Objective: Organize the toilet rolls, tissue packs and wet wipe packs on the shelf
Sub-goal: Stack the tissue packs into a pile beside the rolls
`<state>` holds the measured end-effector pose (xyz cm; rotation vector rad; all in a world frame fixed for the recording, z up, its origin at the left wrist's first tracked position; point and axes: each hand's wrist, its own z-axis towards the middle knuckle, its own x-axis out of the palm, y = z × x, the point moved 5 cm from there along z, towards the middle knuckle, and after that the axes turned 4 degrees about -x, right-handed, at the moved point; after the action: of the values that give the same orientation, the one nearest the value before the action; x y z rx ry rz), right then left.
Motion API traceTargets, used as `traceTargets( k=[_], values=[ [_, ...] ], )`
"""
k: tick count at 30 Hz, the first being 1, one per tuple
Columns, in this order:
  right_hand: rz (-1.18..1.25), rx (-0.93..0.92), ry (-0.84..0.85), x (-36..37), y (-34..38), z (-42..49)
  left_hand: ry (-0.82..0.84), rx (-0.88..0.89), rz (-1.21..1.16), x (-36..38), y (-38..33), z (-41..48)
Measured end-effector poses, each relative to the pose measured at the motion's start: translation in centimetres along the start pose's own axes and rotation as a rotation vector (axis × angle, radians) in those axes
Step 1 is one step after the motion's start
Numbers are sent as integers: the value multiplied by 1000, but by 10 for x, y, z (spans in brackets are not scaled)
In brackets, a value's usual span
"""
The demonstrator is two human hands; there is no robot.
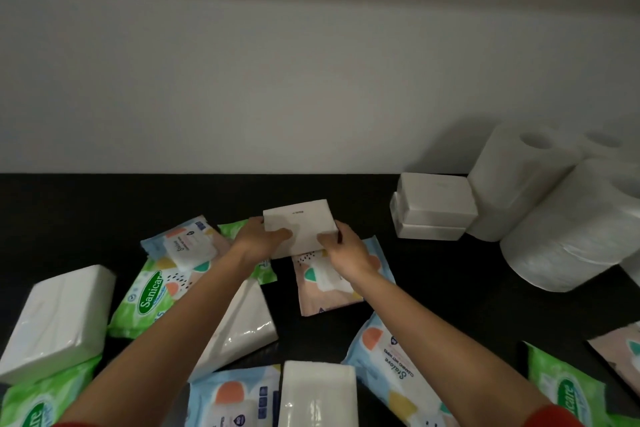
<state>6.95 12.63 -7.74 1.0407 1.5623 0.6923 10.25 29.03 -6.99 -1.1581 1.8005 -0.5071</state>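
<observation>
Both of my hands hold one white tissue pack (300,222) above the middle of the black shelf (104,204). My left hand (260,238) grips its left edge and my right hand (343,250) grips its right edge. Two white tissue packs (433,206) are stacked at the back right, beside several toilet rolls (568,204). Pastel wet wipe packs (188,243) and green Sanicare wet wipe packs (145,295) lie loose under and around my arms. More white tissue packs lie at the left (57,319), centre (242,326) and near front (318,392).
A pale wall (311,80) rises behind the shelf. Bare black shelf surface shows at the back left and between the held pack and the stacked packs. More wipe packs (568,388) lie at the front right.
</observation>
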Motion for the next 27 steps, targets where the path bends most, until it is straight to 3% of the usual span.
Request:
traceTargets(
  k=[5, 8, 16, 21, 27],
  values=[
    [121, 25, -43, -1, -2, -1, -23, 1, -41, 1, -1, -4],
    [234, 48, -154, -6, -11, 4, 2, 76, -75, 5, -5, -8],
    [544, 34, -302, -52, -9, -11, -51, 230, -363, 28, -31, -32],
    [677, -16, -391, -98, -14, -21, 98, 178, -573, 55, -47, -42],
    [671, -87, -470, -153, -29, -32, 262, 243, -650, 99, -79, -52]
  ],
)
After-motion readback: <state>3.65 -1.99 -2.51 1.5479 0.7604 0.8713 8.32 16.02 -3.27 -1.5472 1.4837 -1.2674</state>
